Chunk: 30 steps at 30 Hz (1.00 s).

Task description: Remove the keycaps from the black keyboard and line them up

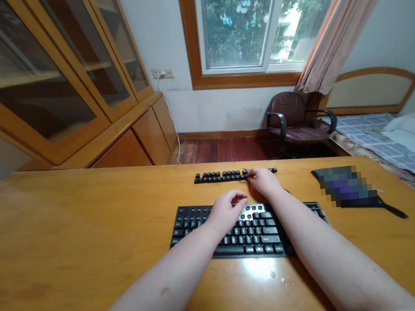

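Note:
A black keyboard (263, 230) lies on the wooden table in front of me. Its upper rows are bare of keycaps in places, showing small square key stems. Over its upper middle hovers my left hand (225, 210), fingers curved and a gap between thumb and fingers, nothing visible in them. Past the keyboard, two lines of loose black keycaps (215, 177) run from left to right. At their right part is my right hand (265, 181), thumb and fingers pinched together by the keycaps. A thin dark bit shows at its fingertips, too small to name.
On the right of the wooden table (70, 229) lies a dark pouch (348, 187) with a strap, partly pixelated. Beyond the table's far edge stand an office chair (290, 112) and a bed (393, 126). A glass-door cabinet (122, 117) is at the left.

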Motion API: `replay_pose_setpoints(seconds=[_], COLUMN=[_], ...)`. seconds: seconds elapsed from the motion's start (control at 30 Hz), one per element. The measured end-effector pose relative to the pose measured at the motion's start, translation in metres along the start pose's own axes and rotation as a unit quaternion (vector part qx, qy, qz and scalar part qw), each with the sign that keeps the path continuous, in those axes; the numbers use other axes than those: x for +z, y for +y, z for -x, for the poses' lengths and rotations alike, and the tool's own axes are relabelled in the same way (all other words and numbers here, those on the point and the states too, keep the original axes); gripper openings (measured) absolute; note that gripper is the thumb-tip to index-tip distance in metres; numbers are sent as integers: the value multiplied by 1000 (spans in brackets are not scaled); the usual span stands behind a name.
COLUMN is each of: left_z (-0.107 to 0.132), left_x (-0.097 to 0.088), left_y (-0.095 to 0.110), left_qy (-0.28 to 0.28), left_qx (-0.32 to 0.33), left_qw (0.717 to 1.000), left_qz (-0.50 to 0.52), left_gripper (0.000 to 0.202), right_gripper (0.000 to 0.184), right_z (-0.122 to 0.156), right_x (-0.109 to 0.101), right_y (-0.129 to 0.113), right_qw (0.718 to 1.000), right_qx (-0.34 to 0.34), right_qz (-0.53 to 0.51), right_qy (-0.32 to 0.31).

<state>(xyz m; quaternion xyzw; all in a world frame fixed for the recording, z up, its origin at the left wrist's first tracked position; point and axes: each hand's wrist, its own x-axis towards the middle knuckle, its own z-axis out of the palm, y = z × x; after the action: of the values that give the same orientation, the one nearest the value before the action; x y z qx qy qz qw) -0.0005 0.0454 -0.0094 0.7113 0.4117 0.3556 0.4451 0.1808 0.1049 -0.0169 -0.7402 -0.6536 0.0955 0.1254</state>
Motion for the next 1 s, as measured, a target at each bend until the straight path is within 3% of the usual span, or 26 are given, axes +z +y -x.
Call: replay_pose_setpoints(seconds=[0.83, 1.0], left_z=[0, 2], left_x=[0, -1], left_y=[0, 1], left_qy=[-6, -41], left_qx=[6, 27], left_qw=[1000, 997], left_qz=[-7, -58], left_gripper=[13, 17], right_gripper=[20, 22], right_z=[0, 4], right_x=[0, -4], right_y=[-1, -2], right_qw=[1000, 998], right_qx=[-6, -18], right_qz=[-1, -33], right_qy=[2, 50])
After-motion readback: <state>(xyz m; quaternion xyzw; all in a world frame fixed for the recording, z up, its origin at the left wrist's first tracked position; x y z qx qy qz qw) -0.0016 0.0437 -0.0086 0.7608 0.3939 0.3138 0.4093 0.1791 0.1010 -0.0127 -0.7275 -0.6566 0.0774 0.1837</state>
